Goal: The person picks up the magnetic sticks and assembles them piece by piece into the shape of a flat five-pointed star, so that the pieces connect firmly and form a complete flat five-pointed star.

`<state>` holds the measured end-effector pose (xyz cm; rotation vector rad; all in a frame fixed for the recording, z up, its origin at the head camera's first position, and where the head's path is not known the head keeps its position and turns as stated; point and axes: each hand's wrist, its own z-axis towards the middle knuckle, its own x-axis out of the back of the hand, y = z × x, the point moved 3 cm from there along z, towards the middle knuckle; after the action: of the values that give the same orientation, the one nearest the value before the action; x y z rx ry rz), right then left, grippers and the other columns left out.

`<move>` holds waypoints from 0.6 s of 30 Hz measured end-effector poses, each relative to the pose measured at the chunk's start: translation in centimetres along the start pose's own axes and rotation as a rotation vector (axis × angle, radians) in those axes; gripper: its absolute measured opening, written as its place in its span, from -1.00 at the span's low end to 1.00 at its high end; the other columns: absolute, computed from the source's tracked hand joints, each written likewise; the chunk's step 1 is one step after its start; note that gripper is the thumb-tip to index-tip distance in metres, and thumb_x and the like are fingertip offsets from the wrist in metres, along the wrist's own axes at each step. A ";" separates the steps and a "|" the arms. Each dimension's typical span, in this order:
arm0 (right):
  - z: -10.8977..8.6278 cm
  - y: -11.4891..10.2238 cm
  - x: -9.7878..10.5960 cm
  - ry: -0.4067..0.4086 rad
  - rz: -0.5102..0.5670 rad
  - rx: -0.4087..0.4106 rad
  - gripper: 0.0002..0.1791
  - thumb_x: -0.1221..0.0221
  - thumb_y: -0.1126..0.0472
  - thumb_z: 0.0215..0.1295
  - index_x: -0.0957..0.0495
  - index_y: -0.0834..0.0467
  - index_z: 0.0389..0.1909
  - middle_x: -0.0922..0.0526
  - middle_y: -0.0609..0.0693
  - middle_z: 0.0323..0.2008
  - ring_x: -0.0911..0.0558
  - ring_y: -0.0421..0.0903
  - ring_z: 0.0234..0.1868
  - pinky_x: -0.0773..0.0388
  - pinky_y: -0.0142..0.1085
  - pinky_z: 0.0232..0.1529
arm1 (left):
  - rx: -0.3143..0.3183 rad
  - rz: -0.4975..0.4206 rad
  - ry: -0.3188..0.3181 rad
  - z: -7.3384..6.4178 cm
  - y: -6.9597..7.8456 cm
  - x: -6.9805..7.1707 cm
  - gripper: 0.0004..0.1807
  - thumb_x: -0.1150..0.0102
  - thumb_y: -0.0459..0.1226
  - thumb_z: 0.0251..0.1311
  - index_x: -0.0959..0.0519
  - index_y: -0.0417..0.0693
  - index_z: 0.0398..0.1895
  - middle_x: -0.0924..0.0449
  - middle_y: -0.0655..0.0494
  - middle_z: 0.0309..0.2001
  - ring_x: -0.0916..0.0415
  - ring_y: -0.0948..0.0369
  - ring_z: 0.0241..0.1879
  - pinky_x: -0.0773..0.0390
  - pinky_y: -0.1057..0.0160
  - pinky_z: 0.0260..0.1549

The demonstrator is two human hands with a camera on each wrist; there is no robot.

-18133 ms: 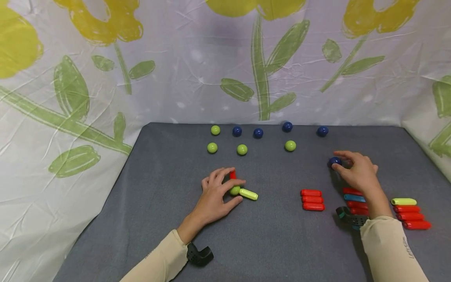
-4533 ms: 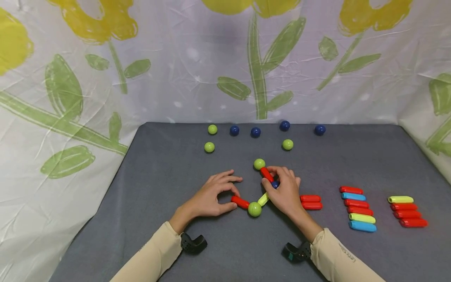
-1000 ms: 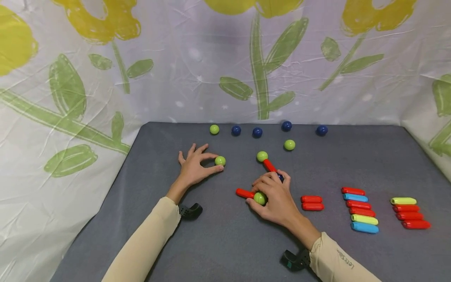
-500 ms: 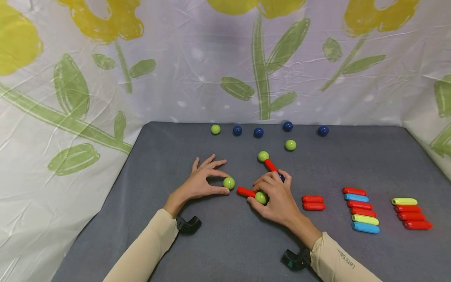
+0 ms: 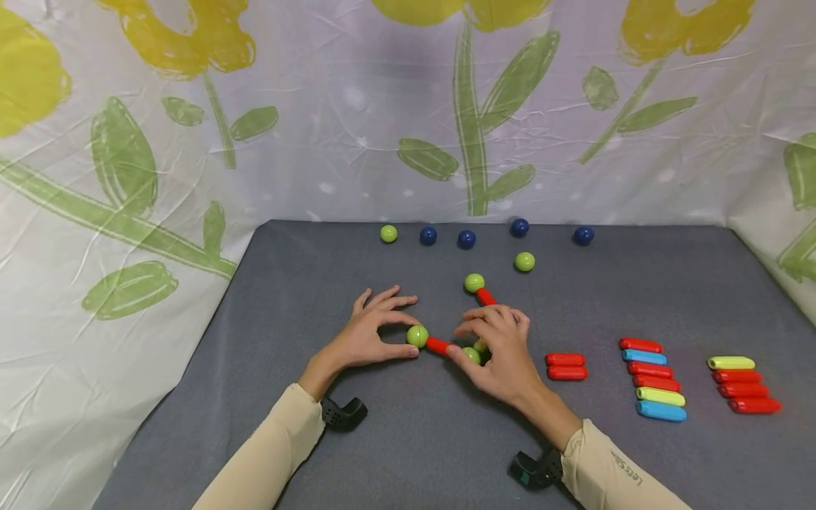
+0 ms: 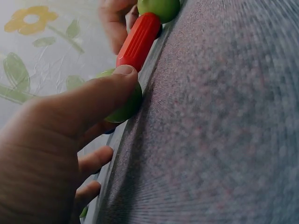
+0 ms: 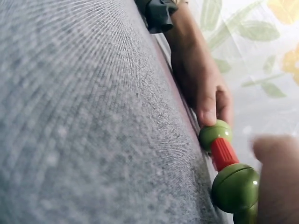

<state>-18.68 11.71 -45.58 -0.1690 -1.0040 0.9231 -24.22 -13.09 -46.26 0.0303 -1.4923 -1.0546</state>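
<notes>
In the head view, my left hand (image 5: pixel 366 336) pinches a green ball (image 5: pixel 417 336) between thumb and forefinger. That ball meets one end of a red rod (image 5: pixel 438 346); a second green ball (image 5: pixel 471 355) sits at the rod's other end. My right hand (image 5: pixel 500 347) arches over this second ball with bent, parted fingers. Its blurred thumb (image 7: pixel 278 149) hovers clear of the rod in the right wrist view. A slice of yellow-green rod (image 5: pixel 481 345) shows beneath the hand. Beyond it, another red rod (image 5: pixel 486 296) carries a green ball (image 5: pixel 474 283); its near end is hidden.
Two red rods (image 5: pixel 565 366) lie right of my right hand. Farther right are a stack of red, blue and yellow-green rods (image 5: pixel 653 381) and another red and yellow-green stack (image 5: pixel 742 386). Loose blue balls (image 5: pixel 467 239) and green balls (image 5: pixel 525 262) dot the far side.
My left hand has brought the green ball toward me and right, onto the red rod's free end. My right thumb has shifted up over the rod's other end, and the blue ball is now covered.
</notes>
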 end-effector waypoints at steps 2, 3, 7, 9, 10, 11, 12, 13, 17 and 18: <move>0.0 0.4 0.2 0.065 0.025 -0.086 -0.62 -0.38 0.05 0.21 -0.67 0.14 -0.02 -0.59 0.18 0.15 -0.41 0.15 0.17 -0.04 0.21 0.22 | -0.009 -0.003 0.002 0.0 0.0 0.0 -0.59 -0.53 0.06 0.04 -0.74 0.31 -0.01 -0.41 0.14 0.47 -0.03 -0.05 0.61 0.36 -0.37 0.48; 0.0 0.6 0.3 0.090 0.032 -0.134 -0.55 -0.37 0.07 0.23 -0.62 0.18 0.08 -0.55 0.23 0.21 -0.38 0.19 0.19 -0.03 0.21 0.20 | -0.014 -0.005 0.003 -0.1 0.0 0.0 -0.60 -0.53 0.06 0.04 -0.74 0.32 -0.01 -0.41 0.14 0.46 -0.03 -0.05 0.61 0.35 -0.37 0.48; -0.1 1.4 0.3 0.090 0.014 -0.307 -0.34 -0.31 0.06 0.27 -0.43 0.25 0.34 -0.46 0.29 0.29 -0.33 0.27 0.23 0.00 0.23 0.18 | -0.026 -0.014 0.000 -0.1 0.0 -0.1 -0.59 -0.56 0.06 -0.02 -0.74 0.35 -0.05 -0.43 0.14 0.45 -0.05 -0.03 0.60 0.30 -0.33 0.49; -0.2 1.6 0.3 0.055 0.002 -0.354 -0.31 -0.30 0.04 0.29 -0.40 0.24 0.38 -0.48 0.27 0.28 -0.34 0.27 0.23 0.00 0.23 0.19 | -0.029 -0.023 -0.011 -0.2 0.1 -0.2 -0.59 -0.58 0.07 -0.05 -0.75 0.37 -0.07 -0.43 0.16 0.44 -0.04 -0.01 0.60 0.29 -0.30 0.50; -0.2 1.6 0.3 0.044 0.003 -0.372 -0.32 -0.30 0.04 0.30 -0.40 0.23 0.38 -0.51 0.26 0.26 -0.35 0.25 0.23 0.00 0.23 0.20 | -0.033 -0.029 -0.020 -0.2 0.2 -0.3 -0.59 -0.59 0.08 -0.06 -0.75 0.38 -0.08 -0.43 0.17 0.45 -0.04 -0.01 0.60 0.29 -0.29 0.50; -0.2 1.7 0.2 0.040 0.010 -0.385 -0.33 -0.30 0.04 0.30 -0.41 0.22 0.37 -0.53 0.24 0.25 -0.36 0.23 0.22 0.00 0.22 0.21 | -0.038 -0.038 -0.031 -0.2 0.3 -0.4 -0.60 -0.59 0.09 -0.07 -0.75 0.39 -0.10 -0.42 0.17 0.45 -0.03 0.00 0.61 0.29 -0.29 0.51; -0.2 1.8 0.2 0.043 0.019 -0.390 -0.35 -0.31 0.05 0.30 -0.43 0.22 0.35 -0.56 0.23 0.23 -0.38 0.22 0.20 0.00 0.21 0.22 | -0.045 -0.045 -0.042 -0.2 0.5 -0.5 -0.60 -0.59 0.10 -0.08 -0.75 0.41 -0.11 -0.42 0.18 0.45 -0.02 0.00 0.61 0.29 -0.29 0.51; -0.2 1.8 0.2 0.050 0.032 -0.396 -0.38 -0.31 0.07 0.30 -0.46 0.22 0.33 -0.58 0.22 0.22 -0.39 0.20 0.19 0.00 0.20 0.23 | -0.052 -0.049 -0.055 -0.2 0.6 -0.6 -0.60 -0.59 0.11 -0.09 -0.74 0.42 -0.12 -0.41 0.19 0.46 -0.02 0.00 0.61 0.28 -0.29 0.51; -0.1 2.0 0.3 0.097 0.087 -0.417 -0.50 -0.35 0.12 0.27 -0.56 0.22 0.18 -0.66 0.17 0.09 -0.42 0.12 0.07 -0.02 0.10 0.20 | -0.079 -0.064 -0.096 -0.3 1.1 -0.8 -0.61 -0.61 0.15 -0.14 -0.73 0.48 -0.18 -0.38 0.19 0.47 0.02 0.01 0.62 0.28 -0.30 0.51; 0.0 2.0 0.4 0.104 0.093 -0.417 -0.53 -0.35 0.13 0.26 -0.58 0.23 0.15 -0.68 0.17 0.05 -0.43 0.11 0.04 -0.04 0.07 0.16 | -0.083 -0.063 -0.105 -0.3 1.2 -0.8 -0.61 -0.62 0.15 -0.17 -0.73 0.49 -0.20 -0.38 0.20 0.48 0.02 0.01 0.62 0.29 -0.29 0.51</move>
<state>-19.72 13.20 -46.39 -0.6125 -1.0886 0.7707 -23.09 -12.10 -46.20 -0.0375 -1.5494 -1.1833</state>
